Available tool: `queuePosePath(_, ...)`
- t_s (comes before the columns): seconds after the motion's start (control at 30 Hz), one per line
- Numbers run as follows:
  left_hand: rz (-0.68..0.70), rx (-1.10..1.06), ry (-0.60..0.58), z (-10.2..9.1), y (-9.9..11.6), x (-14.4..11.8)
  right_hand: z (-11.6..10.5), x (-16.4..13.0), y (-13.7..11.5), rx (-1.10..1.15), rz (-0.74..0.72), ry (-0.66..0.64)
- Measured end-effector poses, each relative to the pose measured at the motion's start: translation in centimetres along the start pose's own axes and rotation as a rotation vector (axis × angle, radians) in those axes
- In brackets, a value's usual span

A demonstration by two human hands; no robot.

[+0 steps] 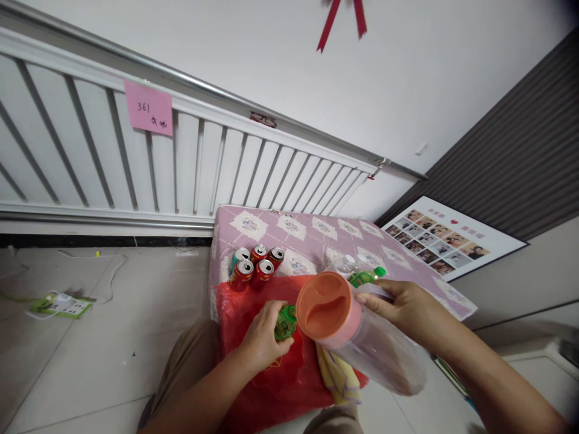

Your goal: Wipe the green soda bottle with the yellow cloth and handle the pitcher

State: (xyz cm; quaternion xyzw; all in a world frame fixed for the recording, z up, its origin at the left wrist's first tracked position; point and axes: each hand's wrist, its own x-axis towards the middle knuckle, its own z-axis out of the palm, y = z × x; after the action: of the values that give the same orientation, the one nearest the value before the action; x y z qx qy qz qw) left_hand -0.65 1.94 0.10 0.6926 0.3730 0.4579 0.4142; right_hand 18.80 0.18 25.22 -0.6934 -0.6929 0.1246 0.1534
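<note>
My left hand (266,337) is wrapped round a green plastic bottle (286,322), its mouth facing up. Tilted toward that bottle is a clear pitcher (384,346) with an orange lid (325,304). My right hand (402,307) grips the pitcher by its handle. The lid's edge is right beside the bottle's mouth; whether they touch, I cannot tell. Some liquid seems to lie low in the pitcher. Beneath both hands spreads a red plastic sheet (253,386), with a yellow cloth (338,374) on its right side.
Several drink cans (263,271) stand at the left of the table with a purple patterned cloth (298,241). Behind the pitcher lie clear bottles (347,263) and another green bottle (367,276). A white radiator (266,172) runs along the wall; a photo board (446,229) leans at right.
</note>
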Motion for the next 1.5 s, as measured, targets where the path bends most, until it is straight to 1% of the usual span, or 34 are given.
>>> queuePosePath(0.1, 0.001, -0.002, -0.002, -0.04, 0.03, 0.02, -0.09, 0.03, -0.14, -0.003, 0.016, -0.063)
queuePosePath(0.37, 0.001, 0.003, -0.009, -0.12, 0.19, 0.03, -0.17, 0.08, -0.22, -0.034, 0.023, -0.085)
queuePosePath(0.8, 0.015, -0.01, 0.013, 0.12, -0.27, -0.09, -0.22, 0.07, -0.27, -0.031, 0.048, -0.083)
queuePosePath(0.9, 0.017, -0.002, 0.004, 0.07, -0.21, -0.03, -0.18, 0.09, -0.18, -0.029, 0.032, -0.086)
queuePosePath(1.13, 0.018, 0.009, -0.001, 0.01, -0.16, -0.04, -0.23, 0.11, -0.29, -0.068, 0.06, -0.146)
queuePosePath(1.37, 0.002, -0.006, -0.009, -0.03, -0.07, 0.02, -0.22, 0.05, -0.43, -0.021, 0.035, -0.088)
queuePosePath(1.5, 0.007, 0.003, -0.013, 0.09, -0.3, 0.04, -0.09, 0.27, 0.15, -0.034, 0.046, -0.105)
